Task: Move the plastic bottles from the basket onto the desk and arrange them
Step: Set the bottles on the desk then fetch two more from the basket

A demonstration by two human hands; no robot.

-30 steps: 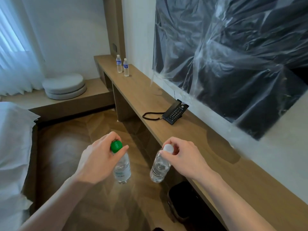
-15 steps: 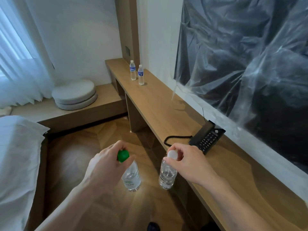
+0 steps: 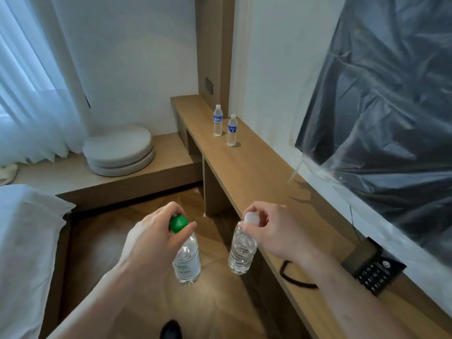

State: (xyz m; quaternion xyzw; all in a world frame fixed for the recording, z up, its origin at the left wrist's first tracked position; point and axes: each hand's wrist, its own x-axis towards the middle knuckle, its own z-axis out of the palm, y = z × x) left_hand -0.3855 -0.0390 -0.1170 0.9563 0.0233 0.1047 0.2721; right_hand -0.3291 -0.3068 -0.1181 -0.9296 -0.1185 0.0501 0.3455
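Plastic bottles are in both hands: the left hand (image 3: 149,238) pinches the green-capped bottle (image 3: 187,259) by its cap with thumb and curled fingers, and the right hand (image 3: 276,231) pinches the white-capped bottle (image 3: 242,250) the same way at its cap. Both bottles hang neck-up over the wooden floor (image 3: 220,307), just beside each other but apart, the white-capped one close against the front edge of the long wooden surface (image 3: 254,167). Toward 12 o'clock, well apart from the hands, two blue-labelled bottles stand upright on that surface, the farther bottle (image 3: 217,121) just beside the nearer bottle (image 3: 232,130). At 4 o'clock a black telephone (image 3: 376,270) lies on the surface against the wall, its cord (image 3: 293,280) looping by the right forearm. Plastic sheeting (image 3: 381,113) covers a dark panel at 2 o'clock. Round grey cushions (image 3: 119,150) sit stacked on a low platform at 10 o'clock, and white bedding (image 3: 27,241) lies at 8 o'clock.
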